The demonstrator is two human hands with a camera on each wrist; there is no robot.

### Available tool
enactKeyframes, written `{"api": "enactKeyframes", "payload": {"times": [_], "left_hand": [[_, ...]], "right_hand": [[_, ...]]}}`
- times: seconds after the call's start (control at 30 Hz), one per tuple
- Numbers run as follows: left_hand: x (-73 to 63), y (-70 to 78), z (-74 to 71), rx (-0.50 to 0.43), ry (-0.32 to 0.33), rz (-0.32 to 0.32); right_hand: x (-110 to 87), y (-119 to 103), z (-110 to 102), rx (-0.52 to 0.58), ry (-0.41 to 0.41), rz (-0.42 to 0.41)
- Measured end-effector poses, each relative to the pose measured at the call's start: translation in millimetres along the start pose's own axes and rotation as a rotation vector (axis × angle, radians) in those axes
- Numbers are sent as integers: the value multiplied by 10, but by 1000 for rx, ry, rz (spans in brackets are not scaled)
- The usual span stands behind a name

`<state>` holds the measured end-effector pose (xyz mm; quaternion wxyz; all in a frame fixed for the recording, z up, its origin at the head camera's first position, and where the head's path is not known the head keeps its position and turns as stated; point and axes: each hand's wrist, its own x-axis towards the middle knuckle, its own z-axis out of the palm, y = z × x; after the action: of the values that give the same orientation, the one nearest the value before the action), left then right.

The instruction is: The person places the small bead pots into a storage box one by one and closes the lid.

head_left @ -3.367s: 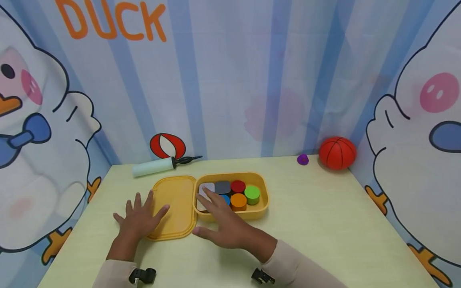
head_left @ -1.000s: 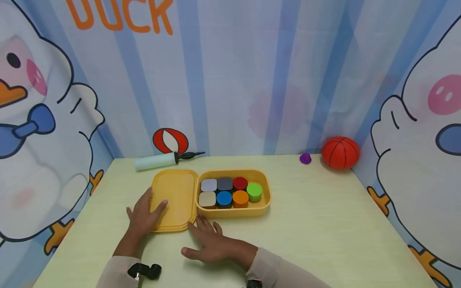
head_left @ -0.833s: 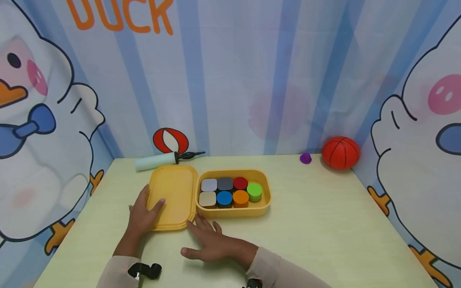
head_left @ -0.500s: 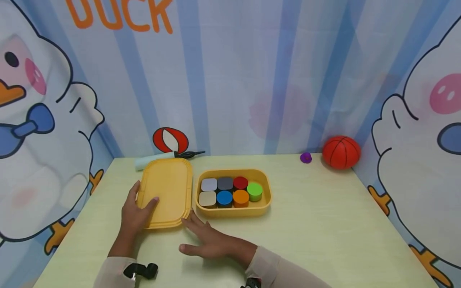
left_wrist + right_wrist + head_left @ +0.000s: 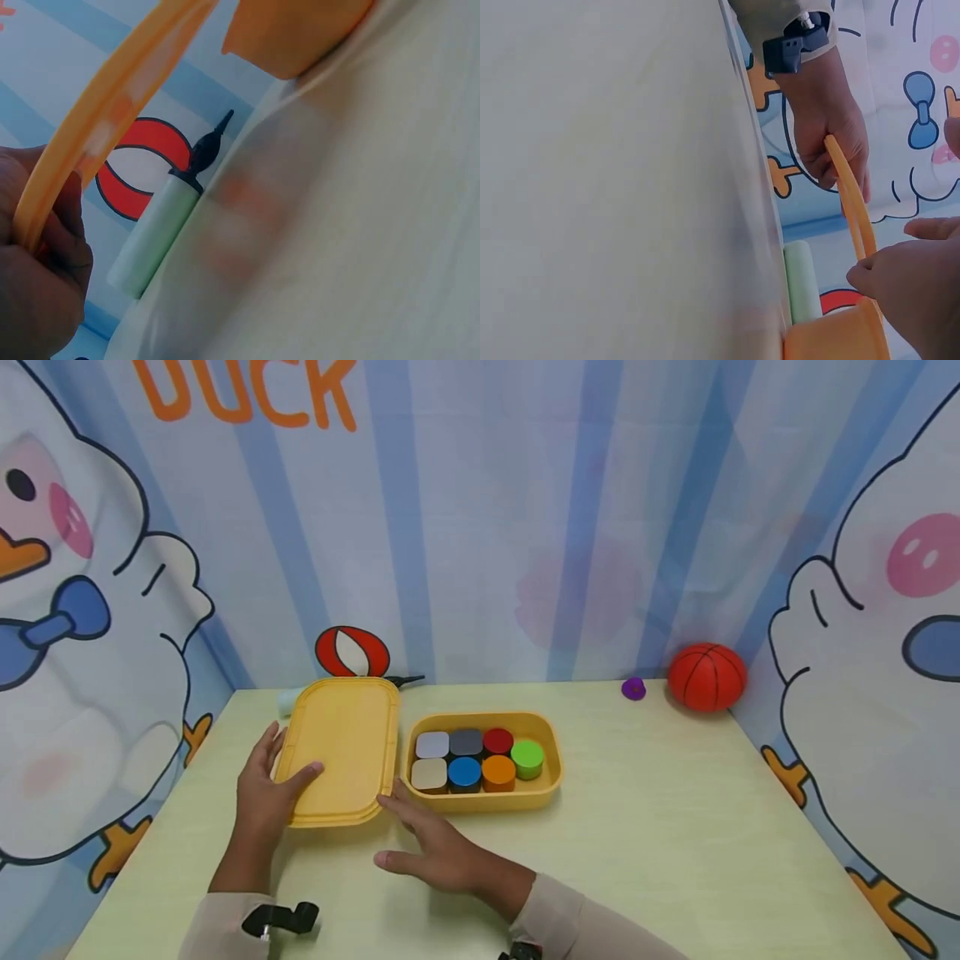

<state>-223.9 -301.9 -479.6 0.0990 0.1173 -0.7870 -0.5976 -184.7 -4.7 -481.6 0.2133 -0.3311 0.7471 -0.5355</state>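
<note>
My left hand (image 5: pixel 264 785) grips a yellow plastic lid (image 5: pixel 345 752) by its left edge, thumb on top and fingers underneath. In the left wrist view the lid (image 5: pixel 97 112) is seen edge-on, raised off the table. My right hand (image 5: pixel 442 847) reaches to the lid's lower right edge; its fingertips are right at the rim, and the thumb stands apart. Right of the lid sits a yellow box (image 5: pixel 551 777), uncovered. Inside it are several capped pieces, among them a blue one (image 5: pixel 464 772), an orange one (image 5: pixel 498 772) and a green one (image 5: pixel 527 757).
A pale green hand pump (image 5: pixel 161 229) lies at the back left, partly hidden by the lid in the head view. At the back right are a red ball (image 5: pixel 707 677) and a small purple object (image 5: pixel 633 688). A printed curtain (image 5: pixel 480 527) stands behind the table.
The lid has risen off the table and shifted left and back, away from the box. My left hand has moved left with it; the right fingertips have stayed at its edge.
</note>
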Motion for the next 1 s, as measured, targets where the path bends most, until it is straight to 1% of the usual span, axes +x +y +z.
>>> {"api": "enactKeyframes", "payload": {"times": [0.1,0.2,0.27,0.33,0.43,0.5,0.67,0.77,0.87,1.0], "left_hand": [[5,56,19,-43,-28,-15],[-4,114,60,-52,-60,1],[-21,157,94,-65,-89,28],[-35,197,128,-65,-120,50],[-56,252,174,-59,-160,79],[-58,277,197,-50,-179,91],[-28,315,240,0,-217,123],[-17,341,259,32,-234,148],[-27,374,268,46,-253,140],[-63,398,277,51,-276,89]], "right_hand": [[9,-20,-34,128,60,-24],[20,-19,-73,256,117,-32],[33,-13,-96,300,159,-39],[41,-14,-113,311,207,-46],[46,-28,-132,287,282,-53],[45,-48,-144,300,320,-52],[33,-71,-196,375,386,-30],[21,-54,-237,413,411,-16],[11,-44,-287,436,430,-17],[0,-63,-364,436,453,-34]]}}
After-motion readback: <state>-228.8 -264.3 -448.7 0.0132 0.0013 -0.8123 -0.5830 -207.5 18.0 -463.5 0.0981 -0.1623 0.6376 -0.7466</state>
